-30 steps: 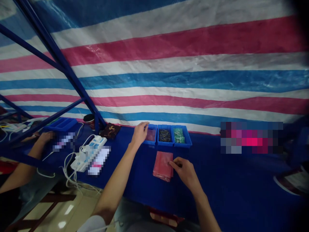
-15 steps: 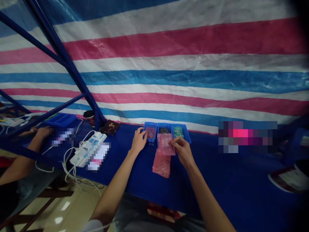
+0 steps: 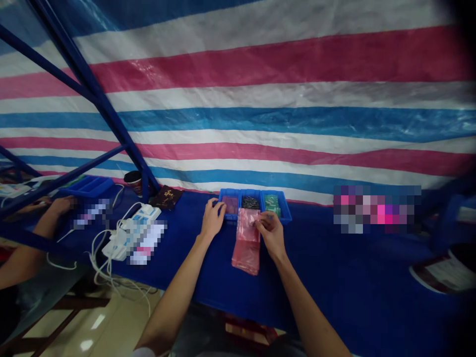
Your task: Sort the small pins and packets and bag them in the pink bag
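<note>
My right hand (image 3: pixel 271 234) is closed in a pinch at the upper right edge of a pink plastic bag (image 3: pixel 248 225). That bag overlaps a stack of similar pink bags (image 3: pixel 245 257) on the blue table. A small dark spot shows by the right fingertips, too small to name. My left hand (image 3: pixel 213 218) rests with its fingers apart at the left side of a blue bin (image 3: pixel 233 217) with pinkish pieces in it. Beside it, the middle compartment holds dark small metal parts (image 3: pixel 251 202), and the right one holds small green-and-white packets (image 3: pixel 272 203).
On the left lie a white power strip (image 3: pixel 134 232) with tangled cables, a dark packet (image 3: pixel 167 197) and a dark cup (image 3: pixel 134 182). Another person's hand (image 3: pixel 63 204) is farther left, near a blue tray (image 3: pixel 87 186). A round container (image 3: pixel 442 270) stands at right.
My right hand has moved slightly left and lowered the pink bag toward the stack. My left hand has stayed by the left bin. The view has shifted slightly.
</note>
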The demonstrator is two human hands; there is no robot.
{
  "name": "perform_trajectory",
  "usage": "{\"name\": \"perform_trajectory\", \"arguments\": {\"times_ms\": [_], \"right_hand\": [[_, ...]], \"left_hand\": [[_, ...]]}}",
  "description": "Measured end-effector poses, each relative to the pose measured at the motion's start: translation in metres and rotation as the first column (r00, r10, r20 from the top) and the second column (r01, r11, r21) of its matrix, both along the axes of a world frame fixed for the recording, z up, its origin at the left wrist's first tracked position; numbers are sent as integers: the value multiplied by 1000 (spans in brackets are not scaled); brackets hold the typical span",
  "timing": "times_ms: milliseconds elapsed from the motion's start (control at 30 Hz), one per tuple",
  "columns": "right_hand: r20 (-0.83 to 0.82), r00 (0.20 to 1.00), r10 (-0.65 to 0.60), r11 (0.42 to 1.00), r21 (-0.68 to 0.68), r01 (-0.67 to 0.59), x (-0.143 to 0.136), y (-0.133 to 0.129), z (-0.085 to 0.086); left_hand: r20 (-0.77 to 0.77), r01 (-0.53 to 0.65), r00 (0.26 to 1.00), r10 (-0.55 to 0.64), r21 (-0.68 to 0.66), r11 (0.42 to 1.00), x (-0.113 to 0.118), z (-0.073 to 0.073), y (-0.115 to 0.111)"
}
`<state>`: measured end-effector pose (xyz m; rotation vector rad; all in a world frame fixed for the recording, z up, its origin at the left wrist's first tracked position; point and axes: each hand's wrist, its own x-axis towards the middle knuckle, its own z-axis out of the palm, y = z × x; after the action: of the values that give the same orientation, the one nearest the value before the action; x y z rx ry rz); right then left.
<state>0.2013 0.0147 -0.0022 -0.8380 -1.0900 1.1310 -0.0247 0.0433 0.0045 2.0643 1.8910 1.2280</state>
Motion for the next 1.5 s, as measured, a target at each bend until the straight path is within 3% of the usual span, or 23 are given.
{"name": "perform_trajectory", "arguments": {"times_ms": [100, 200, 267, 400, 567, 767, 1067, 1267, 1500], "right_hand": [[18, 1000, 16, 1000, -8, -16, 0, -3, 4], [10, 1000, 0, 1000, -18, 0, -3, -7, 10], [-4, 1000, 3, 1000, -11, -3, -5, -10, 14], [-29, 998, 58, 998, 6, -58, -11, -16, 18], [4, 990, 138, 989, -62, -138, -11, -19, 20], [126, 961, 247, 964, -130, -231, -3, -13, 14], [391, 918, 70, 996, 15, -82, 1, -15, 19], [551, 830, 86, 984, 83, -157, 3, -15, 24], [581, 812, -49, 990, 137, -38, -2, -19, 19]], "left_hand": [[57, -38, 998, 32, 106, 994, 6, 14, -12], [129, 98, 985, -116, 138, 986, 18, 25, -31], [205, 238, 947, -246, 61, 969, 26, 27, -43], [476, 355, 829, -293, -44, 934, 33, 23, -53], [559, 535, 735, -383, -130, 835, 33, 26, -45], [588, 533, 712, -384, -97, 840, 38, 24, -35], [600, 498, 721, -346, -101, 861, 43, 5, -38], [633, 433, 715, -296, -70, 898, 49, -6, -50], [556, 445, 755, -347, -47, 894, 44, -7, -53]]}}
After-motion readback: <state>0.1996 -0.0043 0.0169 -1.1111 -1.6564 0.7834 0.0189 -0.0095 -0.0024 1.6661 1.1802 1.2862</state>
